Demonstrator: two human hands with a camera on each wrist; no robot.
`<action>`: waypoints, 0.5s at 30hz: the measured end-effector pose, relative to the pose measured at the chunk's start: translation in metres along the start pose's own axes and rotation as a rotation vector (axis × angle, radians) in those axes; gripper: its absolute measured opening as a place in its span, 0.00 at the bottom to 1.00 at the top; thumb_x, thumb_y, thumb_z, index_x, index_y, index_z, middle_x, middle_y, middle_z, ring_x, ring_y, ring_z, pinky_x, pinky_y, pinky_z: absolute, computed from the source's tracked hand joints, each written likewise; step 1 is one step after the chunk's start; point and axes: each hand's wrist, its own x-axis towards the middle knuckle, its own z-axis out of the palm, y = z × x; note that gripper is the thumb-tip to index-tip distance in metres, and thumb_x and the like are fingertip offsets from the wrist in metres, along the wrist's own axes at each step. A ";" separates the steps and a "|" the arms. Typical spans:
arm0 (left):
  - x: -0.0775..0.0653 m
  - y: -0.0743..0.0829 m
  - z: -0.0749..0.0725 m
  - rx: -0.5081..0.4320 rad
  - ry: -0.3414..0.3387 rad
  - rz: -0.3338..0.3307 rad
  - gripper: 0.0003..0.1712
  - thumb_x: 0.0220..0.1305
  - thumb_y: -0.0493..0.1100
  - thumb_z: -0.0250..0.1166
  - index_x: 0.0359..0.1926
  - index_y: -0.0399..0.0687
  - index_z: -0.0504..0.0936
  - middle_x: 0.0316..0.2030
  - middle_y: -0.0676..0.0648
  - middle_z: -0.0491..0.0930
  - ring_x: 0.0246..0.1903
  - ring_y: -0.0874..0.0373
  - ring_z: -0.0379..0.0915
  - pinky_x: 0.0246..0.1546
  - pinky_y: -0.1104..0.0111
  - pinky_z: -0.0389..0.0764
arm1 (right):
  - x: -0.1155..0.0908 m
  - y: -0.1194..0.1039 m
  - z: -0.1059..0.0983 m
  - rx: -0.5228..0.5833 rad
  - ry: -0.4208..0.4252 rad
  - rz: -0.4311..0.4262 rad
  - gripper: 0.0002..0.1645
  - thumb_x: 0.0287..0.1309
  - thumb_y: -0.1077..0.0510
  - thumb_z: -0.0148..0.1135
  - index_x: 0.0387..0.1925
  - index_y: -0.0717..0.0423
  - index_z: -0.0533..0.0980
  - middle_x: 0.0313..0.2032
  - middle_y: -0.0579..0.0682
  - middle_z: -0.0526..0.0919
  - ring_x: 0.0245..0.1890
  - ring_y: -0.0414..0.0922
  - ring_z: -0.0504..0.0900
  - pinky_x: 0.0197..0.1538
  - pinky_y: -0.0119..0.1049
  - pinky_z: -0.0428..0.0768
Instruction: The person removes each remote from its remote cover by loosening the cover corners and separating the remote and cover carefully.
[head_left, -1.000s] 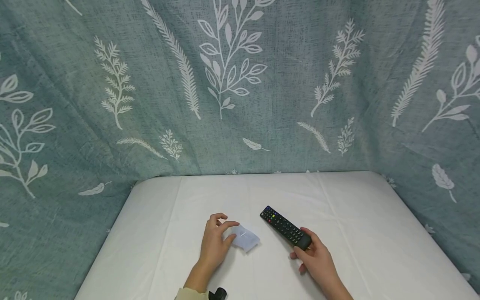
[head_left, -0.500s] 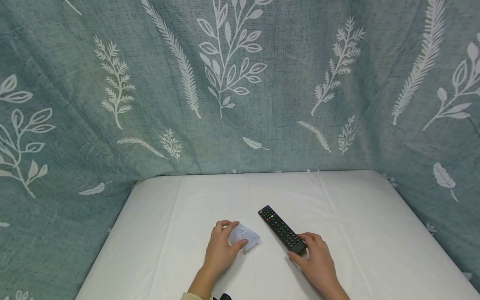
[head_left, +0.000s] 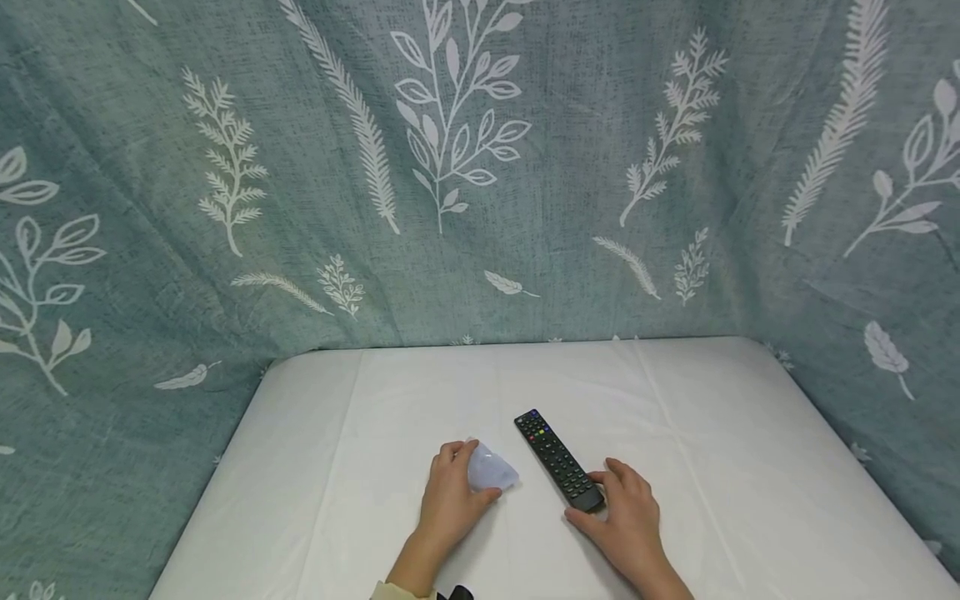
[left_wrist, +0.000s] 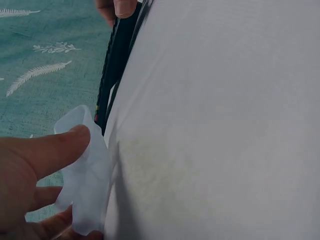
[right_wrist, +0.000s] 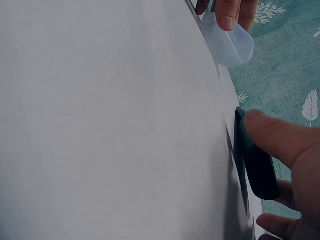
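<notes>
On the white surface a translucent pale-blue pouch (head_left: 492, 472) stands left of the remote. My left hand (head_left: 452, 502) pinches its left side; in the left wrist view the thumb lies on the near face of the pouch (left_wrist: 91, 177), with fingers behind and below. A black remote control (head_left: 555, 454) with rows of buttons lies slanted, its far end pointing up and left. My right hand (head_left: 628, 518) grips the near end, thumb on one side and fingers on the other. From the right wrist view, the thumb presses the dark end of the remote (right_wrist: 257, 167).
The white-covered table (head_left: 420, 392) reaches back to a green curtain (head_left: 555, 167) with white leaf prints, which also hangs along both sides. A small black device (head_left: 460, 593) sits at the left wrist beside a pale sleeve (head_left: 397, 592).
My left hand has moved right and its thumb and fingers have come together on the pouch. The remote has shifted slightly left and toward me, and the right hand's fingers have moved along its near end.
</notes>
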 end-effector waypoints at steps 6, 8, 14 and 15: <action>0.003 -0.007 -0.007 -0.033 -0.084 0.063 0.43 0.46 0.44 0.81 0.64 0.42 0.75 0.58 0.40 0.75 0.57 0.45 0.72 0.58 0.52 0.78 | -0.001 0.000 -0.002 -0.015 -0.023 -0.017 0.40 0.45 0.41 0.78 0.55 0.60 0.75 0.69 0.67 0.64 0.68 0.67 0.60 0.66 0.70 0.58; 0.004 -0.009 -0.009 -0.044 -0.113 0.070 0.43 0.47 0.45 0.80 0.65 0.43 0.74 0.59 0.40 0.75 0.57 0.45 0.72 0.58 0.51 0.77 | 0.000 0.002 -0.004 -0.018 -0.032 -0.023 0.40 0.45 0.40 0.77 0.55 0.58 0.75 0.69 0.67 0.64 0.68 0.67 0.60 0.66 0.70 0.58; 0.004 -0.015 -0.017 -0.046 -0.139 0.075 0.42 0.48 0.46 0.80 0.66 0.51 0.75 0.61 0.39 0.74 0.61 0.41 0.69 0.61 0.41 0.67 | 0.005 0.010 -0.011 0.009 -0.029 -0.068 0.38 0.49 0.37 0.74 0.56 0.54 0.76 0.67 0.65 0.68 0.67 0.68 0.64 0.63 0.72 0.63; 0.004 -0.017 -0.018 -0.048 -0.143 0.073 0.42 0.48 0.46 0.80 0.66 0.52 0.75 0.62 0.39 0.73 0.63 0.40 0.67 0.62 0.39 0.64 | 0.007 0.011 -0.013 0.018 -0.026 -0.087 0.38 0.50 0.37 0.74 0.56 0.53 0.76 0.67 0.65 0.69 0.66 0.68 0.65 0.62 0.72 0.64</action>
